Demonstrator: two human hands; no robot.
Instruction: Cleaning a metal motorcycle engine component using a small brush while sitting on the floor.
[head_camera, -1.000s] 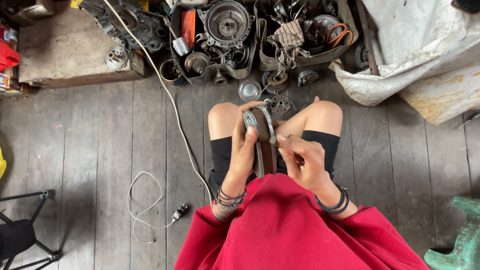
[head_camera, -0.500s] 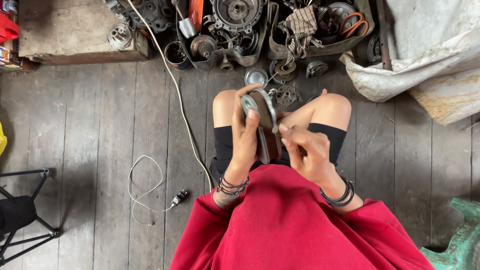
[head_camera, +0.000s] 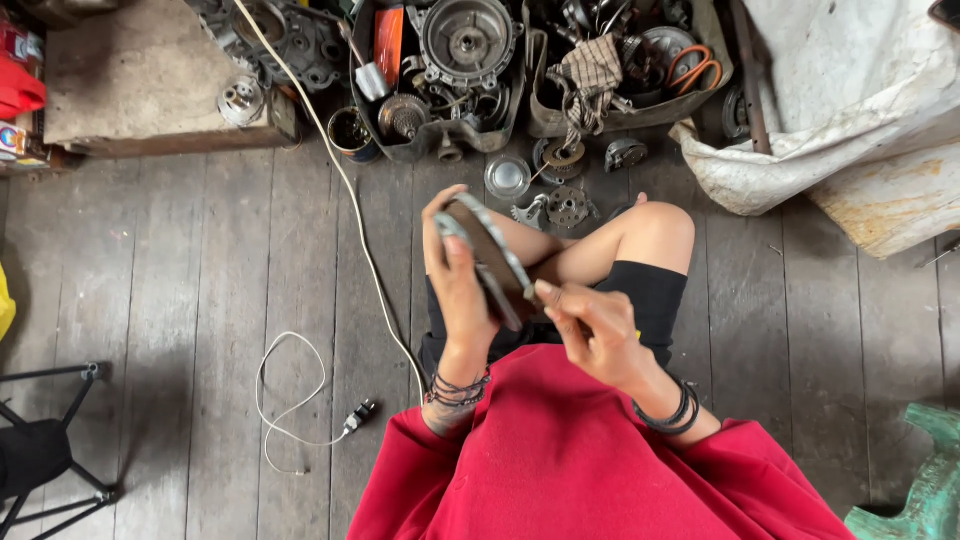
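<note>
Two hands work over my lap: left hand (head_camera: 462, 290) clamps the round, dark, metal-rimmed disc (head_camera: 490, 255) edge-on, right hand (head_camera: 590, 330) pinches its lower rim; it looks stiff, heavy, best gripped by the rim.

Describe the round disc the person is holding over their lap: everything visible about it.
The disc is a flat, round part seen nearly edge-on, with a dark brownish face and a pale metal rim that looks toothed or ridged, though that is too small to confirm. It is tilted, upper end away from the person, above the bare knees. The left hand has it in its grip along the left edge, fingers wrapped over the top. The right hand touches its lower edge with the fingertips. It looks worn and greasy.
</note>
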